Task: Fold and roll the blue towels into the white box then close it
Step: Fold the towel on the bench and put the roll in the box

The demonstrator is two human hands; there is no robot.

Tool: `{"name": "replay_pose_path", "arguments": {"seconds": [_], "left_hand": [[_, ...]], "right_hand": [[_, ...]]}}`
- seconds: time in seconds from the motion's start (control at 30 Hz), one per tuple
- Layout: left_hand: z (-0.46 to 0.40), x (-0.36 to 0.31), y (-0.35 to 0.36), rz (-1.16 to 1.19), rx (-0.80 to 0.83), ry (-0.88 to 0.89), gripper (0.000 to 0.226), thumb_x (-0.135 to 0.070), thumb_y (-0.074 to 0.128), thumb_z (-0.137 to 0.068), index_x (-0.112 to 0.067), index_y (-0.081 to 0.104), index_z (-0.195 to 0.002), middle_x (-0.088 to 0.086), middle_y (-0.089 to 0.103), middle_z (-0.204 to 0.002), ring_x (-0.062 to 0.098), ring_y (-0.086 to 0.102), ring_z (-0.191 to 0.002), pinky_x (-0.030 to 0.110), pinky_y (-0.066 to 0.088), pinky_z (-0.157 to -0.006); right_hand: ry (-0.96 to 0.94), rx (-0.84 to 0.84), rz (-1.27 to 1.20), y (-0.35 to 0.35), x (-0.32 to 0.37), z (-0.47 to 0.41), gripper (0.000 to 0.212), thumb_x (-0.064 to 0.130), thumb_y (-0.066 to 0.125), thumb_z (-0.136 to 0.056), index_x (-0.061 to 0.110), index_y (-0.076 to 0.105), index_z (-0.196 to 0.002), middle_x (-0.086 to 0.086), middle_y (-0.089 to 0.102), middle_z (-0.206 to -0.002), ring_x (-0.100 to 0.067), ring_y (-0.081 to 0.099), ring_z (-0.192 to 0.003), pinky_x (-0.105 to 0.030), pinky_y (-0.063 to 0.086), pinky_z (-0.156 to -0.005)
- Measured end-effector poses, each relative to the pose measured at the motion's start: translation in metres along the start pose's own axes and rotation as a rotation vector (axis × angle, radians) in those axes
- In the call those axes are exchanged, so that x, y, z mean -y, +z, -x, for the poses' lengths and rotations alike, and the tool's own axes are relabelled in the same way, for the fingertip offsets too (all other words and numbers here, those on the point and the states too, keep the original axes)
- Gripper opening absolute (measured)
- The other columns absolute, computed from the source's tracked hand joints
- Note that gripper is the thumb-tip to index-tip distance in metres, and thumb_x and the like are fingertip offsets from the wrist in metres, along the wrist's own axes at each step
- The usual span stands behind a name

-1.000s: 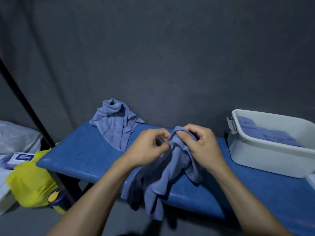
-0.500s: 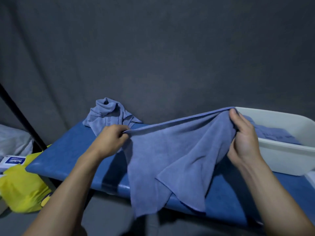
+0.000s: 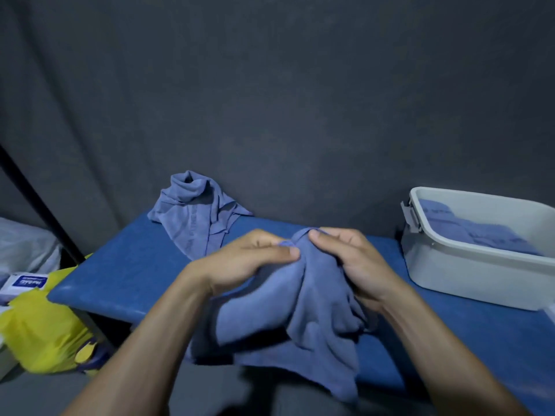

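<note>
Head view: left hand (image 3: 243, 262) and right hand (image 3: 351, 262) close together above the middle of the blue surface (image 3: 126, 274), both gripping the bunched top of a blue towel (image 3: 300, 319). Left fingers (image 3: 282, 252) curled and pinching the cloth between thumb and forefinger; right fingers (image 3: 318, 235) curled round the gathered edge just beside them. Towel hanging in loose folds below the hands, draped over the front edge of the surface, lowest corner past that edge. Second blue towel (image 3: 195, 217) crumpled in a heap at the far left of the surface, against the dark grey backdrop (image 3: 270, 100). White box (image 3: 468, 265) at the right end, lid off, folded blue towels (image 3: 468, 232) lying inside, grey latch (image 3: 410, 216) on its left wall. Yellow bag (image 3: 42, 328) and small white-and-blue carton (image 3: 25, 283) low at the left, off the surface.
</note>
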State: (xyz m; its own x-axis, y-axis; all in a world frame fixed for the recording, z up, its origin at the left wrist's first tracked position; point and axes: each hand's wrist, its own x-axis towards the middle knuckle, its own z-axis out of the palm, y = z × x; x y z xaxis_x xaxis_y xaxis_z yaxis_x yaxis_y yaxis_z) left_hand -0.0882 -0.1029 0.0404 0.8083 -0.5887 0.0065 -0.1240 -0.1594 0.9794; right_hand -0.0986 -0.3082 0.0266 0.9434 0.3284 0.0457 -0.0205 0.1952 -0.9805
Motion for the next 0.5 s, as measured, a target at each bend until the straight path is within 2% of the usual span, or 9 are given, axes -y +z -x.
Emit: {"name": "replay_pose_path", "arguments": {"seconds": [0.07, 0.13, 0.17, 0.23, 0.3, 0.43, 0.5], "left_hand": [[-0.003, -0.004, 0.003, -0.027, -0.056, -0.021, 0.045, -0.014, 0.054, -0.103, -0.021, 0.068, -0.061, -0.008, 0.063, -0.066, 0.005, 0.055, -0.06, 0.021, 0.044, -0.058], [-0.004, -0.005, -0.006, 0.022, -0.276, -0.006, 0.052, -0.011, 0.052, -0.102, -0.021, 0.061, -0.052, -0.01, 0.054, -0.057, 0.003, 0.047, -0.052, 0.021, 0.038, -0.052], [-0.005, -0.006, -0.013, 0.055, -0.402, 0.006, 0.05, -0.012, 0.053, -0.099, -0.02, 0.061, -0.05, -0.008, 0.053, -0.056, 0.004, 0.047, -0.052, 0.022, 0.038, -0.053], [-0.004, -0.005, -0.03, 0.07, -0.598, 0.018, 0.028, -0.027, 0.06, -0.085, -0.007, 0.064, -0.066, 0.005, 0.053, -0.068, 0.014, 0.05, -0.068, 0.026, 0.039, -0.066], [0.001, -0.004, -0.04, 0.087, -0.714, 0.008, 0.03, -0.034, 0.059, -0.073, -0.006, 0.063, -0.083, 0.01, 0.051, -0.079, 0.019, 0.046, -0.077, 0.033, 0.037, -0.067], [0.0, 0.004, -0.048, 0.087, -0.814, 0.001, 0.042, -0.031, 0.056, -0.076, 0.01, 0.06, -0.083, 0.01, 0.054, -0.083, 0.02, 0.047, -0.077, 0.032, 0.038, -0.065], [-0.004, 0.007, -0.047, 0.035, -0.85, 0.013, 0.035, -0.028, 0.057, -0.087, 0.006, 0.055, -0.076, 0.008, 0.048, -0.08, 0.021, 0.041, -0.074, 0.032, 0.033, -0.062]], "right_hand": [[-0.024, -0.011, 0.099, -0.006, 0.004, -0.002, 0.024, 0.017, 0.059, -0.097, -0.001, 0.074, -0.093, -0.018, 0.072, -0.088, -0.019, 0.062, -0.078, -0.03, 0.049, -0.07], [-0.028, -0.025, 0.188, -0.02, 0.008, -0.001, 0.017, 0.019, 0.066, -0.09, 0.009, 0.071, -0.077, -0.006, 0.067, -0.073, -0.011, 0.058, -0.065, -0.024, 0.045, -0.06], [-0.02, -0.031, 0.209, -0.027, 0.011, 0.0, 0.016, 0.02, 0.069, -0.087, 0.01, 0.069, -0.075, -0.004, 0.066, -0.071, -0.01, 0.057, -0.063, -0.021, 0.045, -0.058], [-0.015, -0.061, 0.191, -0.043, 0.014, 0.001, 0.015, 0.022, 0.073, -0.081, 0.009, 0.068, -0.078, -0.006, 0.067, -0.074, -0.011, 0.059, -0.063, -0.02, 0.047, -0.058], [-0.014, -0.096, 0.155, -0.058, 0.015, 0.003, 0.017, 0.025, 0.078, -0.077, 0.01, 0.07, -0.08, -0.008, 0.067, -0.077, -0.012, 0.06, -0.064, -0.019, 0.049, -0.058], [0.034, -0.087, 0.261, -0.071, 0.01, 0.008, 0.023, 0.032, 0.068, -0.089, 0.011, 0.065, -0.081, -0.002, 0.061, -0.075, -0.008, 0.053, -0.066, -0.021, 0.04, -0.06], [0.071, -0.119, 0.247, -0.073, 0.008, 0.008, 0.031, 0.038, 0.062, -0.092, 0.008, 0.062, -0.084, -0.007, 0.061, -0.074, -0.012, 0.053, -0.064, -0.024, 0.04, -0.056]]}}
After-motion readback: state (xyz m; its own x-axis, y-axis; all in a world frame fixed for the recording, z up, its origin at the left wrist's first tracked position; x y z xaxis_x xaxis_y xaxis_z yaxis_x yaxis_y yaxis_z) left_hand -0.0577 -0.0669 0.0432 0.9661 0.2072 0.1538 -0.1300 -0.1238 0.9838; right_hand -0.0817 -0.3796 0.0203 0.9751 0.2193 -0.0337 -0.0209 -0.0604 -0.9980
